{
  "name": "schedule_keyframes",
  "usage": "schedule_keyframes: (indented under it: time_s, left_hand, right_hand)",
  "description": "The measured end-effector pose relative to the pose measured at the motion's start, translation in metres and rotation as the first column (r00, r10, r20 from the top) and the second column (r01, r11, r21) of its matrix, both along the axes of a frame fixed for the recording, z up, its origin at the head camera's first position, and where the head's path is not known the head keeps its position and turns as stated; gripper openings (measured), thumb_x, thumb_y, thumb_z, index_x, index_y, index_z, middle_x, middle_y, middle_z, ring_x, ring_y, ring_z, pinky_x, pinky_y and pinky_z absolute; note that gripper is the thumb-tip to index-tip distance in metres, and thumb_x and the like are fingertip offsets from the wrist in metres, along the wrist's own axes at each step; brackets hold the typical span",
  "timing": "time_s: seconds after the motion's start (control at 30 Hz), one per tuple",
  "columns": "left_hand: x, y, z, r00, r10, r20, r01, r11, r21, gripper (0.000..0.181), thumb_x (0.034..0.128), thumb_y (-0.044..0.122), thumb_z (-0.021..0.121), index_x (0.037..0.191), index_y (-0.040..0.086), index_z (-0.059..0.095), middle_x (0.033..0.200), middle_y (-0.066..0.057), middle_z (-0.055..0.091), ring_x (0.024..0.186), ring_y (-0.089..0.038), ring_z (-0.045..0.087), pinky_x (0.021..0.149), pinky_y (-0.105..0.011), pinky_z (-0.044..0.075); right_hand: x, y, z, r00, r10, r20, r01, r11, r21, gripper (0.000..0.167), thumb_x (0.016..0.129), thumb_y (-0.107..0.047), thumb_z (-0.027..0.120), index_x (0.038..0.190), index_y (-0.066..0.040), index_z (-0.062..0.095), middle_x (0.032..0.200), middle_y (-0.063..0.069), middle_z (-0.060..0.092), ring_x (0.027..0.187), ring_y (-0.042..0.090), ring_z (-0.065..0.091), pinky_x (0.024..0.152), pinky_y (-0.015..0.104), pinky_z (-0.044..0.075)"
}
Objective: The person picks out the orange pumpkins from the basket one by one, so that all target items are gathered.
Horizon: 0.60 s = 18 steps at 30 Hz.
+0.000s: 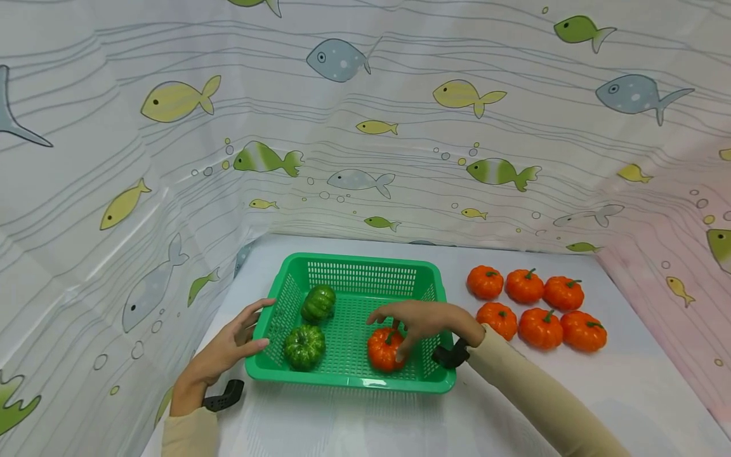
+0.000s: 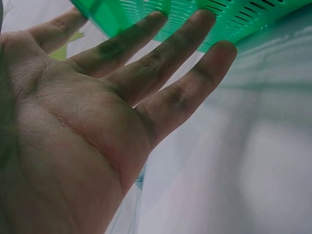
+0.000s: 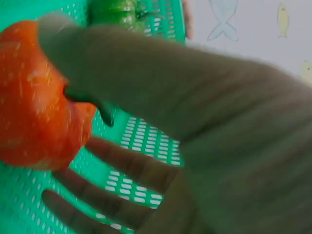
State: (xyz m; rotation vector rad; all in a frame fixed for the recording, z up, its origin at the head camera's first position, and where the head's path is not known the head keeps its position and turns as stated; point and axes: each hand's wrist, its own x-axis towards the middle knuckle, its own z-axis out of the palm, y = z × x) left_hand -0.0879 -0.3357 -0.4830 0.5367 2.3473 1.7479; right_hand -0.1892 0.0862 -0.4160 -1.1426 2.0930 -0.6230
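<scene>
A green plastic basket [image 1: 349, 381] holds an orange mini pumpkin [image 1: 381, 350] at its right and two green mini pumpkins [image 1: 304, 347] at its left. My right hand [image 1: 425, 319] reaches into the basket over the orange pumpkin. In the right wrist view the thumb [image 3: 58, 36] lies against that pumpkin, while the other fingers are spread and fairly straight on its far side. Outside the basket's left wall is my left hand [image 1: 231, 346], palm turned towards it with extended fingers. The left fingertips [image 2: 222, 51] appear close to the basket wall; contact is unclear.
Several orange mini pumpkins [image 1: 540, 329] sit in two rows on the white table [image 1: 628, 374], right of the basket. A fish-patterned curtain [image 1: 365, 152] encloses the back and both sides.
</scene>
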Motion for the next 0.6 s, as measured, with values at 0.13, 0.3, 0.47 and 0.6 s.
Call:
schedule_keyframes:
  time_s: [0.13, 0.3, 0.47, 0.6]
  left_hand:
    - [-0.001, 0.000, -0.001, 1.000, -0.011, -0.016, 0.010, 1.000, -0.010, 0.073, 0.1036, 0.003, 0.058, 0.165, 0.020, 0.021, 0.168, -0.024, 0.004, 0.148, -0.061, 0.006, 0.105, -0.081, 0.023]
    - [0.000, -0.001, 0.000, 1.000, -0.011, -0.022, 0.010, 1.000, -0.026, 0.074, 0.1036, 0.003, 0.057, 0.165, 0.020, 0.021, 0.168, -0.025, 0.005, 0.147, -0.062, 0.007, 0.105, -0.078, 0.027]
    - [0.000, -0.001, 0.000, 0.999, -0.018, -0.027, 0.017, 1.000, -0.018, 0.073, 0.1035, 0.002, 0.057, 0.165, 0.019, 0.021, 0.168, -0.027, 0.004, 0.147, -0.063, 0.007, 0.105, -0.080, 0.026]
    - [0.000, -0.001, 0.000, 1.000, -0.020, -0.022, 0.020, 1.000, -0.017, 0.073, 0.1037, 0.003, 0.057, 0.165, 0.019, 0.021, 0.168, -0.027, 0.003, 0.146, -0.063, 0.007, 0.104, -0.081, 0.025]
  right_hand:
    - [-0.004, -0.003, -0.006, 1.000, -0.010, -0.015, 0.011, 1.000, 0.030, 0.074, 0.080, -0.018, 0.092, 0.142, -0.017, 0.054, 0.139, 0.005, 0.058, 0.110, 0.018, 0.059, 0.097, 0.040, 0.054]
    - [-0.010, -0.008, -0.011, 0.999, -0.032, -0.031, 0.034, 0.998, 0.049, 0.060, 0.084, -0.021, 0.089, 0.134, -0.022, 0.056, 0.132, -0.004, 0.061, 0.112, 0.017, 0.059, 0.096, 0.033, 0.052]
    - [-0.016, -0.015, -0.017, 0.991, -0.044, -0.123, 0.046, 0.999, 0.012, 0.054, 0.090, -0.026, 0.083, 0.137, -0.024, 0.055, 0.133, -0.006, 0.060, 0.117, 0.014, 0.056, 0.101, 0.033, 0.049]
    - [-0.018, -0.023, -0.022, 0.981, -0.010, -0.196, 0.006, 1.000, -0.020, 0.059, 0.093, -0.028, 0.081, 0.144, -0.017, 0.055, 0.140, -0.002, 0.058, 0.126, 0.015, 0.054, 0.106, 0.037, 0.046]
